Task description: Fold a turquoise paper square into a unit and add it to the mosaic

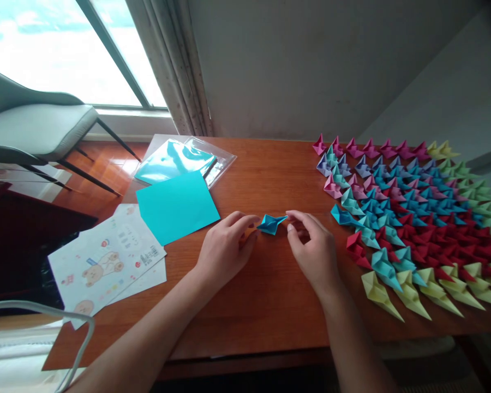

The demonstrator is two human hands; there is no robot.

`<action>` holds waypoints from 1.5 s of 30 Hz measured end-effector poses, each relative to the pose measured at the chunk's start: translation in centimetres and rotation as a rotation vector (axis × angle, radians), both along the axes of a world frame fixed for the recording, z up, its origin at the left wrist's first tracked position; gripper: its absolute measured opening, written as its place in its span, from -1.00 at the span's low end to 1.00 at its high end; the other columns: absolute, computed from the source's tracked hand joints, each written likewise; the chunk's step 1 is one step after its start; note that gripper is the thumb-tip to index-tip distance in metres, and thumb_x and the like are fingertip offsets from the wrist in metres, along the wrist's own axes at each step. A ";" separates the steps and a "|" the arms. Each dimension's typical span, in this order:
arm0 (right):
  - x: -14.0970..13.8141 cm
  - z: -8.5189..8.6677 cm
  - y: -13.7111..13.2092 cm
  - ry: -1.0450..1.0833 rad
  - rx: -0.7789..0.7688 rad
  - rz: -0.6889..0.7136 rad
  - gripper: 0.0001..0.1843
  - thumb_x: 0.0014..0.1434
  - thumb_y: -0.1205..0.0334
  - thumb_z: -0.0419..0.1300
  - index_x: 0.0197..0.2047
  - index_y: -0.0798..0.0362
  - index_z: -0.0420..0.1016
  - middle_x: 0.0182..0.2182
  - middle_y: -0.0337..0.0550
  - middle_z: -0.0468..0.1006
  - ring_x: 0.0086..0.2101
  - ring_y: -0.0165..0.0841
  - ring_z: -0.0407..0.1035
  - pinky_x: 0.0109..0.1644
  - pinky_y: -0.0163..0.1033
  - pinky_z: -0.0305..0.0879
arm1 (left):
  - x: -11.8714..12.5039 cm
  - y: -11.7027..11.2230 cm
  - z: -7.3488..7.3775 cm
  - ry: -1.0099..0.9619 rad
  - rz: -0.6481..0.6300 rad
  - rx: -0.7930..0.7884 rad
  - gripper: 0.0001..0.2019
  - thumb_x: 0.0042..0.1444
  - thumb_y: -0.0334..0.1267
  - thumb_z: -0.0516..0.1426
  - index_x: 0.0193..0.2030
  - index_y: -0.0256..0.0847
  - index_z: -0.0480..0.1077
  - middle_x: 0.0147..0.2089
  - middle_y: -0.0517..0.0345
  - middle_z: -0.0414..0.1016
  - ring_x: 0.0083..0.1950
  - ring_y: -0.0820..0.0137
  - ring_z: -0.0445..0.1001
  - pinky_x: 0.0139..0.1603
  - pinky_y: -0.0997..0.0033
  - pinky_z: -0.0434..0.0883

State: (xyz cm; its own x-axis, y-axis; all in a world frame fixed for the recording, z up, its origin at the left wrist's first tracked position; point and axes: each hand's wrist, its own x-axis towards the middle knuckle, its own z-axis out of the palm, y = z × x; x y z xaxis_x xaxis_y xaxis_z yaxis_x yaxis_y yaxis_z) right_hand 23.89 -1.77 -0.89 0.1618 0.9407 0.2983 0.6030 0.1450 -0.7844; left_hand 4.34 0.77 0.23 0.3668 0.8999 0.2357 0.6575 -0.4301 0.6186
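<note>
A small blue origami boat [271, 224] is held just over the wooden table, between my two hands. My left hand [228, 244] pinches its left end with thumb and forefinger. At the other end, the fingertips of my right hand [314, 248] close on the pointed right tip. The boat's middle fold shows between the hands, while its outermost ends are partly covered by my fingers.
Rows of origami boats [413, 191] in several colours fill the table's right side. To the left lie turquoise paper sheets [178, 207], a clear plastic packet [180, 161] and bear-printed sheets [106, 262]. A chair [36, 131] stands by the window.
</note>
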 end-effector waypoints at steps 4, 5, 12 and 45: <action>-0.1 0.2 0.0 -0.004 -0.030 0.043 -0.84 0.27 0.25 0.16 -0.16 0.00 0.57 -0.23 -0.11 0.61 -0.25 -0.28 0.51 -0.23 -0.23 0.45 | 0.0 0.2 -0.3 -0.018 -0.008 -0.036 -0.84 0.22 -0.35 0.12 -0.15 -0.16 0.53 -0.24 0.15 0.56 -0.39 0.47 0.43 -0.36 0.49 0.32; -0.1 0.3 -0.1 0.016 -0.042 0.044 -0.86 0.27 0.23 0.17 -0.19 0.00 0.57 -0.23 -0.12 0.62 -0.24 -0.28 0.51 -0.23 -0.23 0.44 | -0.1 0.3 -0.2 -0.043 0.002 -0.047 -0.85 0.21 -0.36 0.13 -0.17 -0.17 0.54 -0.27 0.16 0.56 -0.40 0.48 0.42 -0.37 0.49 0.32; 0.3 0.1 -0.3 0.322 -0.195 0.054 -0.83 0.21 0.09 0.27 -0.23 -0.01 0.58 -0.25 -0.17 0.62 -0.25 -0.28 0.50 -0.20 -0.23 0.41 | -0.4 0.8 0.4 -0.423 0.080 -0.269 -0.93 0.14 -0.31 0.22 -0.29 -0.23 0.54 -0.36 0.18 0.58 -0.39 0.46 0.44 -0.37 0.50 0.35; -1.2 0.3 -0.4 0.541 -0.154 0.043 -0.71 0.05 0.12 0.40 -0.17 0.01 0.51 -0.26 -0.15 0.61 -0.25 -0.29 0.55 -0.16 -0.20 0.54 | 0.9 0.1 1.0 -0.930 0.042 -0.692 -0.73 0.01 -0.23 0.36 -0.26 -0.24 0.37 -0.31 0.17 0.54 -0.30 0.45 0.55 -0.28 0.53 0.48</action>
State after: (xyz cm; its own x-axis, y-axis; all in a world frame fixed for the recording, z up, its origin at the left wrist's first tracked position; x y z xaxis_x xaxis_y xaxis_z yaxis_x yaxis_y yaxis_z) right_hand 22.66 -2.15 -0.61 0.2143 0.9759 0.0424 0.1048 0.0201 -0.9943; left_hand 5.23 0.87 1.25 0.2774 0.9492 -0.1486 -0.1691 0.2005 0.9650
